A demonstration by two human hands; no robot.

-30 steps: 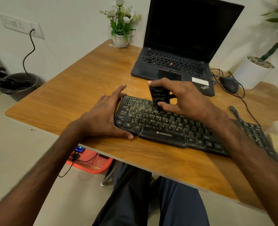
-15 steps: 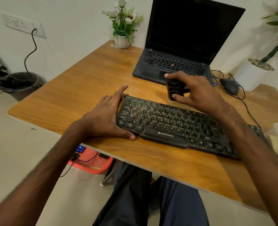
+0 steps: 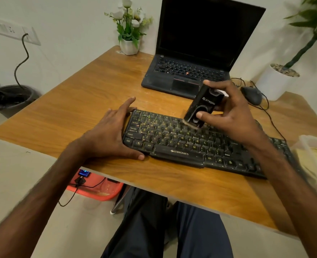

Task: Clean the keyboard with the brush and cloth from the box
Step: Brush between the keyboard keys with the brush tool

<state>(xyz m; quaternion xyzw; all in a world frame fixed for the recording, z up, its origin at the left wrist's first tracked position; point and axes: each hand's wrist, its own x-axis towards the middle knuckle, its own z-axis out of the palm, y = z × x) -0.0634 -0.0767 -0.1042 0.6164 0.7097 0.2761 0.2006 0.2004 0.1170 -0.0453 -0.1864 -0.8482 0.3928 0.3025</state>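
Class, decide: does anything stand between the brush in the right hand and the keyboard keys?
Nothing visible does. The right hand grips the brush, bristles at the top rows of the keyboard; the left hand rests at its left end.

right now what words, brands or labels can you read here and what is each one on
"ZEBRONICS": front edge of the keyboard, under the space bar.
"Ctrl", "Shift", "Caps Lock", "Alt": keys at the keyboard's left end.
"STRIFF", or close to it: white brand mark on the black brush; blurred, so not certain.
Key legends on the laptop: too small to read.
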